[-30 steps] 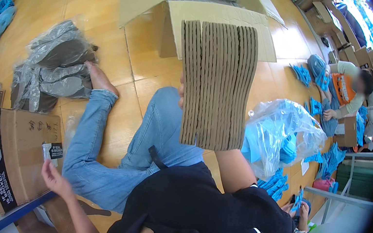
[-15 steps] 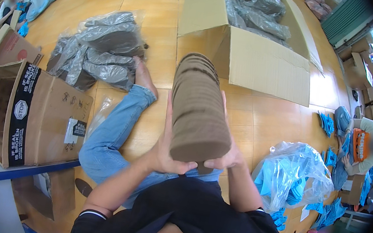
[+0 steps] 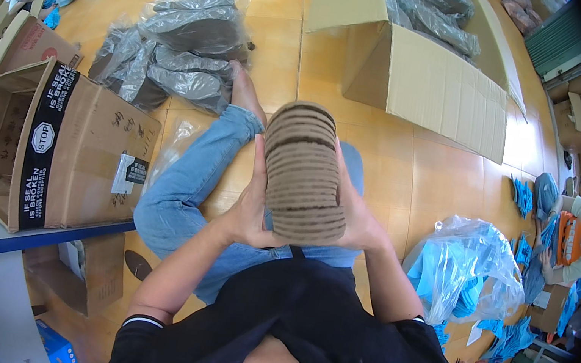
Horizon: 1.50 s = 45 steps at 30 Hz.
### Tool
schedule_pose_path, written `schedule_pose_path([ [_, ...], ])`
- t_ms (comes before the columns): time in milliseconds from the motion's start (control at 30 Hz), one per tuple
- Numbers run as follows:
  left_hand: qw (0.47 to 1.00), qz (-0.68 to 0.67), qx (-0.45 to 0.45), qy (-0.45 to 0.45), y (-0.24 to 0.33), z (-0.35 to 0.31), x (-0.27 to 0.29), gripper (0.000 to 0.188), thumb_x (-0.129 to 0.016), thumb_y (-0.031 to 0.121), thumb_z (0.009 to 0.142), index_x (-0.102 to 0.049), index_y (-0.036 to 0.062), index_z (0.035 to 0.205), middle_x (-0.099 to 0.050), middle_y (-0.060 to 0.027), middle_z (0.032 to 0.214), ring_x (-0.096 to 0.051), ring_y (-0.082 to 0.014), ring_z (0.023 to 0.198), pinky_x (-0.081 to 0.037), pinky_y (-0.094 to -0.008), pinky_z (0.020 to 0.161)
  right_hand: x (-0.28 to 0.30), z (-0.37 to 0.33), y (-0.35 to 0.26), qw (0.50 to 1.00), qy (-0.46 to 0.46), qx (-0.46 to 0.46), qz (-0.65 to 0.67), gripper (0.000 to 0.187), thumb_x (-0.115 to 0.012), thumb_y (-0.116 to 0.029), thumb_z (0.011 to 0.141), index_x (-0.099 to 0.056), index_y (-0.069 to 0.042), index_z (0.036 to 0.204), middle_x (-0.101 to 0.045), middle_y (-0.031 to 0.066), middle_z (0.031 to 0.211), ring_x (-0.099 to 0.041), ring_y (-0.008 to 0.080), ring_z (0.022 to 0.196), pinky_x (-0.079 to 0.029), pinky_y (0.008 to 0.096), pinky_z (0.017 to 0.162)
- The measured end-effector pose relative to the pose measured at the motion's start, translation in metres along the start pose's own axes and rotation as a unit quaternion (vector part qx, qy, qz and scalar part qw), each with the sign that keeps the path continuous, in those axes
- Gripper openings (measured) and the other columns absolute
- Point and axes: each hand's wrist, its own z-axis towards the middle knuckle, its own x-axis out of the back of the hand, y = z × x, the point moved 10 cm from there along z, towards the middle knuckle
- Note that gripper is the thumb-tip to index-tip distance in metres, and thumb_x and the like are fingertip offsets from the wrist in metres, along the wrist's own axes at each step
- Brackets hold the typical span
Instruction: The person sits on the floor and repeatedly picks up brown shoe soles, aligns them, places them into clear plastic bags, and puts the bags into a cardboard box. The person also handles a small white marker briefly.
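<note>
A stack of brown, flat, round-ended pieces [image 3: 303, 172] stands between my hands above my lap. Their ribbed edges face up toward me; the exact kind of piece cannot be made out. My left hand [image 3: 253, 210] presses against the stack's left side, fingers stretched along it. From the right, my right hand [image 3: 356, 212] grips the same stack, its thumb hidden behind the pieces. Farther off to the left, clear plastic bags [image 3: 193, 50] packed with similar grey-brown pieces lie on the floor beside my bare foot.
A large open carton [image 3: 431, 78] holding more bagged pieces stands ahead on the right. At left an open cardboard box [image 3: 91, 156] lies on its side by a blue-edged table [image 3: 27, 241]. A plastic bag of blue pieces [image 3: 463, 276] sits at right, near another person [image 3: 569, 236].
The stack has tipped in my hands, so its flat near face no longer shows and its layered edges do. The view has shifted a little, too.
</note>
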Motion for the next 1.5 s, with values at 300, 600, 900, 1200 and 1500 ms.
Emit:
schedule_pose_path([
  [300, 0.735, -0.590, 0.218, 0.253, -0.064, -0.032, 0.002, 0.077, -0.044, 0.061, 0.088, -0.040, 0.0057, 0.141, -0.048, -0.0156, 0.137, -0.050, -0.0295, 0.123, -0.041, -0.0446, 0.104, 0.013, 0.011, 0.005, 0.984, 0.093, -0.104, -0.114, 0.086, -0.070, -0.047, 0.083, -0.034, -0.002, 0.147, -0.046, 0.0156, 0.109, -0.049, 0.0244, 0.104, -0.043, 0.0373, 0.093],
  [600, 0.573, -0.776, 0.167, 0.204, -0.067, -0.034, -0.001, 0.066, -0.037, 0.057, 0.093, -0.051, 0.0057, 0.133, -0.056, -0.0153, 0.128, -0.057, -0.0279, 0.113, -0.045, -0.0416, 0.100, -0.001, 0.024, 0.033, 0.975, 0.120, -0.158, -0.099, 0.064, -0.064, -0.036, 0.092, -0.043, -0.001, 0.141, -0.046, 0.0109, 0.099, -0.046, 0.0132, 0.080, -0.044, 0.0249, 0.076],
  [900, 0.736, -0.533, 0.308, 0.282, -0.065, -0.025, 0.020, 0.058, -0.047, 0.046, 0.092, -0.047, 0.0037, 0.132, -0.055, -0.0144, 0.127, -0.056, -0.0249, 0.110, -0.046, -0.0363, 0.095, -0.038, 0.018, 0.041, 0.971, 0.090, -0.171, 0.144, 0.093, -0.067, -0.046, 0.086, -0.017, 0.000, 0.150, -0.038, 0.0217, 0.138, -0.045, 0.0270, 0.122, -0.038, 0.0361, 0.103],
  [1200, 0.889, -0.188, 0.309, 0.282, -0.018, -0.019, 0.038, 0.071, -0.040, 0.044, 0.101, -0.012, 0.0031, 0.152, -0.034, -0.0125, 0.149, -0.035, -0.0223, 0.135, -0.025, -0.0376, 0.111, -0.053, 0.023, 0.067, 0.665, 0.071, -0.178, 0.722, 0.066, -0.048, -0.046, 0.092, -0.041, -0.003, 0.141, -0.048, 0.0182, 0.140, -0.051, 0.0320, 0.124, -0.040, 0.0461, 0.107],
  [1500, 0.888, -0.284, 0.286, 0.222, -0.052, -0.021, 0.025, 0.087, -0.055, 0.034, 0.097, 0.003, -0.0025, 0.151, -0.015, -0.0191, 0.156, -0.017, -0.0244, 0.144, -0.015, -0.0338, 0.117, -0.048, 0.006, 0.097, 0.805, 0.124, -0.238, 0.529, 0.070, -0.052, -0.049, 0.087, -0.042, -0.005, 0.140, -0.050, 0.0198, 0.136, -0.053, 0.0312, 0.121, -0.042, 0.0445, 0.104],
])
